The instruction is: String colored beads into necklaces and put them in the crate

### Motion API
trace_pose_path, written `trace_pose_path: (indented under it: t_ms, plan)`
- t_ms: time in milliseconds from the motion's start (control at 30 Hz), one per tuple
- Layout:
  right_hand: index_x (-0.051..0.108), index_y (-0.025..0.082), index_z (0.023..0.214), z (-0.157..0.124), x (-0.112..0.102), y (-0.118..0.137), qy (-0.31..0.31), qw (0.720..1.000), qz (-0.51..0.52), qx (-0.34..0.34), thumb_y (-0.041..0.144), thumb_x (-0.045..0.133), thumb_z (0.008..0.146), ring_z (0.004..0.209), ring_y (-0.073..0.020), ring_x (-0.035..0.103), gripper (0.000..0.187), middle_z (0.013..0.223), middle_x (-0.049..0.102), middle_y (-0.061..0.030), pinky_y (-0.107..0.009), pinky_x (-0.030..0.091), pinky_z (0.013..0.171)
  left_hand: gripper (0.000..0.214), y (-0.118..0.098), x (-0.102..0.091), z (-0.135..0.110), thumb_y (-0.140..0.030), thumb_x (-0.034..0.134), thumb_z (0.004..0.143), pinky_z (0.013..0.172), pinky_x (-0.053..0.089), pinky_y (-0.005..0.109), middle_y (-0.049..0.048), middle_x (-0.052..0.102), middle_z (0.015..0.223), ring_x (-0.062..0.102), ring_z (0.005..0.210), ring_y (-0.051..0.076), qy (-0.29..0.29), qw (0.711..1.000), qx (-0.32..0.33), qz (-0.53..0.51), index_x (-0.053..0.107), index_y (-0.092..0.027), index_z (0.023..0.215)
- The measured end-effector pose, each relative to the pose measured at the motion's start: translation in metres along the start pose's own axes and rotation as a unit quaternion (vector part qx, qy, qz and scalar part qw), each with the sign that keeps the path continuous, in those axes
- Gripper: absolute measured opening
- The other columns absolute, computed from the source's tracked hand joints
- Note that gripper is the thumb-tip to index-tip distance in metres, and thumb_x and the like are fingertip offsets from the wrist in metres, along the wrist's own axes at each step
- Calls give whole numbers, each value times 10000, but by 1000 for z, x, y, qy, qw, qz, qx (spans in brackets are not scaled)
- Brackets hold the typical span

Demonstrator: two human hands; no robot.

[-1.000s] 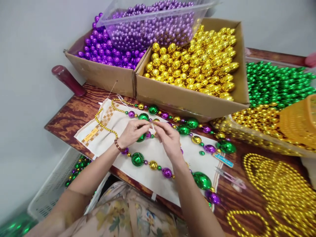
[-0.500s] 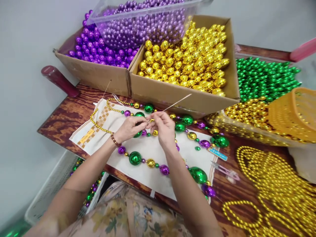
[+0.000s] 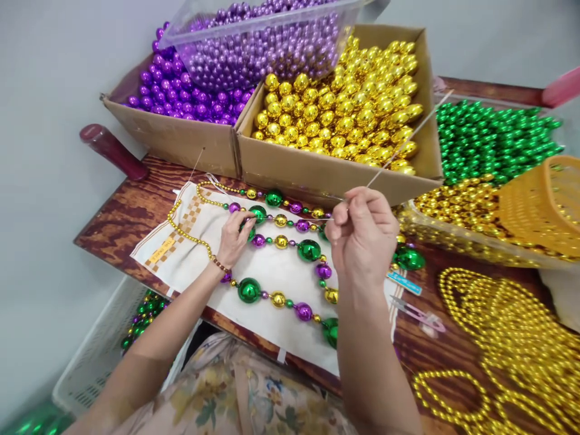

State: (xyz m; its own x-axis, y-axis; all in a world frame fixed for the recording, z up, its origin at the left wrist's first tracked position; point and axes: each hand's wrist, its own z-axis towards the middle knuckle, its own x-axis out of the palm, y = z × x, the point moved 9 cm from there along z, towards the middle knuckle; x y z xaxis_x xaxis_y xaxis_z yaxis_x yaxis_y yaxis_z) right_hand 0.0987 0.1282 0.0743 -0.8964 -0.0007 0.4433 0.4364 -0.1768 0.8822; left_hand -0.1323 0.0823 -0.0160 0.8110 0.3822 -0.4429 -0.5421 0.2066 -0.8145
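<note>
A thin pale string (image 3: pixel 299 219) stretches between my two hands above a white cloth (image 3: pixel 290 272). My right hand (image 3: pixel 365 232) is closed on it, raised over the cloth, and a loose length of the string runs up to the right past the gold beads. My left hand (image 3: pixel 235 238) pinches near the other end, beside a green bead (image 3: pixel 257 214). Strands of green, purple and gold beads (image 3: pixel 278 299) lie looped on the cloth beneath. Part of the strands is hidden behind my right hand and forearm.
Behind stand a cardboard box of gold beads (image 3: pixel 339 160), a box of purple beads (image 3: pixel 181 130) and a clear bin (image 3: pixel 272 24). At right are green beads (image 3: pixel 493 139), an orange basket (image 3: pixel 539 199), gold strands (image 3: pixel 507 338) and small pink-handled snips (image 3: pixel 423 317). A dark red bottle (image 3: pixel 113 151) stands left.
My hands were together over the beads. My right hand has moved right and up, drawing the string out, and my left hand has shifted left and slightly down.
</note>
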Motion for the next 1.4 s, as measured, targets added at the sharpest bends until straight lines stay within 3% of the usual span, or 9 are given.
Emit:
trace_pose_path:
  t_ms: [200, 433, 600, 767, 900, 1033, 1167, 1300, 1400]
  plan:
    - [646, 185, 907, -31, 7, -24, 62, 993, -77, 68, 369, 677, 896, 429, -61, 513, 187, 608, 597, 46, -158, 395, 391, 187, 39, 12, -28, -281, 483, 962, 955, 478, 360, 81, 662, 1069, 613, 1030, 208, -51, 981, -159, -98, 632, -193, 1034]
    - [647, 167, 895, -67, 2, -78, 69, 982, -101, 147, 440, 640, 894, 471, -85, 544, 273, 633, 600, 23, -192, 429, 440, 268, 22, -22, -23, -242, 525, 921, 1064, 413, 443, 105, 579, 1209, 523, 1193, 255, -69, 990, -120, 10, 635, -228, 1164]
    - [644, 167, 943, -86, -2, -107, 69, 973, -86, 205, 505, 636, 888, 488, -93, 539, 343, 650, 576, 22, -201, 418, 448, 184, -73, -36, 68, -239, 551, 937, 1084, 346, 466, 96, 630, 1168, 526, 1155, 265, -95, 985, 108, 96, 666, -239, 1080]
    - [632, 168, 956, -104, -4, -133, 63, 965, -44, 249, 528, 646, 866, 484, -87, 528, 371, 658, 560, 27, -193, 407, 448, 77, -105, 45, 200, -146, 618, 845, 1001, 343, 503, 123, 656, 934, 524, 1049, 319, 84, 960, 175, 203, 690, -173, 845]
    - [638, 164, 961, -111, -5, -143, 64, 962, -34, 264, 543, 661, 840, 477, -87, 523, 399, 654, 557, 27, -194, 398, 445, 113, -95, 98, 246, -48, 719, 691, 992, 318, 520, 142, 656, 902, 508, 1086, 366, 177, 923, 173, 296, 663, -145, 708]
    - [649, 163, 941, -112, -6, -145, 62, 961, -35, 269, 551, 680, 818, 462, -86, 509, 409, 630, 547, 32, -190, 377, 430, 174, -89, 115, 253, 3, 731, 620, 994, 346, 494, 130, 666, 826, 536, 1073, 357, 211, 911, 180, 305, 635, -143, 628]
    - [668, 162, 945, -110, -8, -141, 58, 965, -43, 254, 534, 672, 832, 473, -87, 518, 389, 643, 561, 26, -195, 395, 440, 87, -99, 96, 254, -81, 695, 732, 990, 397, 455, 128, 668, 947, 569, 1062, 301, 171, 934, 184, 255, 690, -151, 782]
    - [695, 155, 985, -105, -9, -135, 71, 968, -58, 233, 510, 672, 847, 503, -98, 560, 381, 665, 602, 6, -197, 412, 456, 176, -97, 43, 229, -219, 618, 873, 828, 518, 337, 87, 648, 1023, 633, 883, 175, 118, 987, 68, -89, 689, -182, 1029]
    - [708, 157, 970, -98, -9, -127, 77, 972, -72, 212, 488, 681, 849, 529, -118, 601, 354, 681, 636, -13, -210, 439, 468, 237, -73, 17, 173, -326, 567, 938, 638, 530, 251, 59, 668, 995, 671, 755, 128, 138, 930, -91, -328, 672, -217, 1120]
